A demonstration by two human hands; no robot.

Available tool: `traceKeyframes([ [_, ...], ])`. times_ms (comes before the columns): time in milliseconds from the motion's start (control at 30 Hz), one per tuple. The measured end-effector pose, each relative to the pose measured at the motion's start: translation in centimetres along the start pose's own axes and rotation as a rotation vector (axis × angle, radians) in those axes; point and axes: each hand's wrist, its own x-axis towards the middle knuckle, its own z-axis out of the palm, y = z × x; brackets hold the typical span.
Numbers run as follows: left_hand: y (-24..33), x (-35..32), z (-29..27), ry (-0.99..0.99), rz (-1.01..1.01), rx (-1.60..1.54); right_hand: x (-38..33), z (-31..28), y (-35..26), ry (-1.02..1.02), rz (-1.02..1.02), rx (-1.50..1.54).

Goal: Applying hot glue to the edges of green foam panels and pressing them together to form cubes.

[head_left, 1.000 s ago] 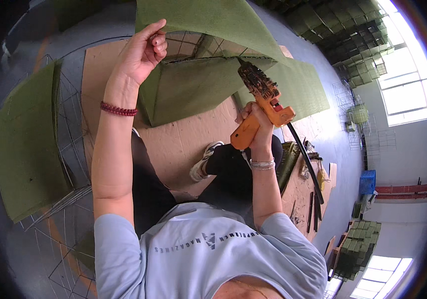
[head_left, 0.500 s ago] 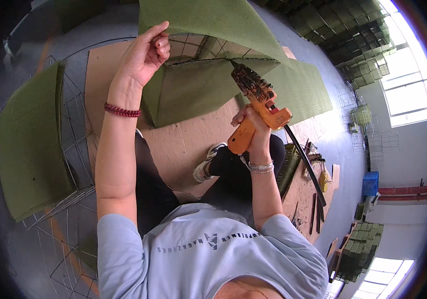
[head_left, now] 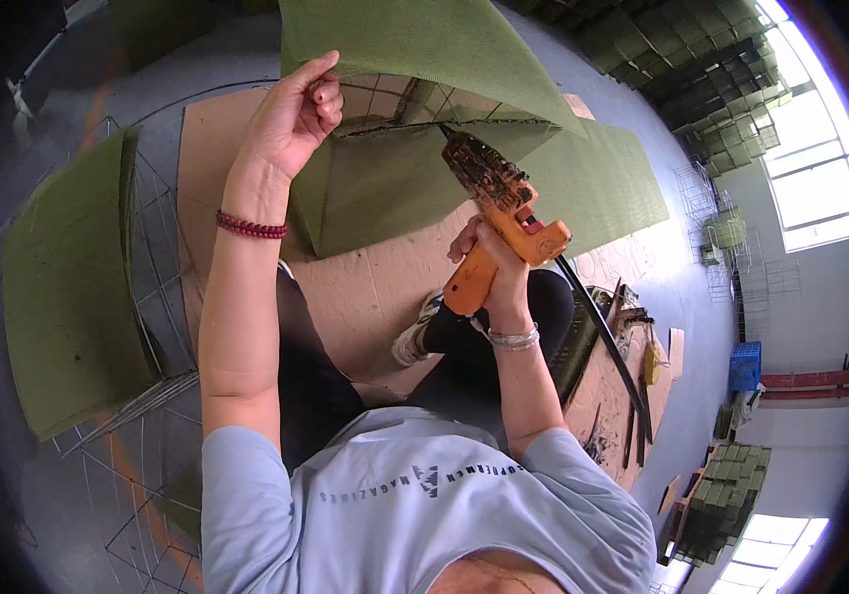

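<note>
My right hand (head_left: 496, 259) grips an orange glue gun (head_left: 503, 213), its front half caked with dark residue. A long black glue stick (head_left: 607, 346) sticks out of its back. The nozzle rests at a dark seam (head_left: 395, 127) along the edge of a green mesh box (head_left: 375, 193) with a wire frame. Raised above that opening is a green mesh flap (head_left: 424, 49). My left hand (head_left: 296, 114) is closed with its fingertips at the flap's edge, seemingly pinching it. Through the gap some wire grid shows inside the box.
Brown cardboard (head_left: 365, 297) lies under the box. To the left stand stacked green mesh panels (head_left: 73, 287) and wire frames (head_left: 147, 495). On the right, a board (head_left: 607, 426) carries black sticks and a yellow-handled tool (head_left: 652, 361). Further off are a blue crate (head_left: 744, 366) and piled green boxes (head_left: 721, 495).
The glue gun's nozzle has shifted a little to the left along the seam, my right hand with it. My left hand stays at the flap's edge.
</note>
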Motion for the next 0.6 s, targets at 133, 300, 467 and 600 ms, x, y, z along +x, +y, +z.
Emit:
traceKeyframes([
  [133, 0.1, -0.1, 0.5, -0.007, 0.006, 0.009, -0.3, 0.4, -0.2, -0.053, 0.024, 0.056],
  [300, 0.2, -0.4, 1.2, 0.002, 0.011, 0.025, -0.9, 1.5, -0.5, -0.088, 0.05, 0.036],
  [467, -0.2, -0.4, 0.2, 0.014, 0.012, 0.044, -1.1, 2.1, 0.7, -0.122, 0.077, 0.069],
  [600, -0.2, -0.4, 0.2, 0.022, 0.019, 0.052, -1.3, 2.3, 1.0, -0.178, 0.102, 0.097],
])
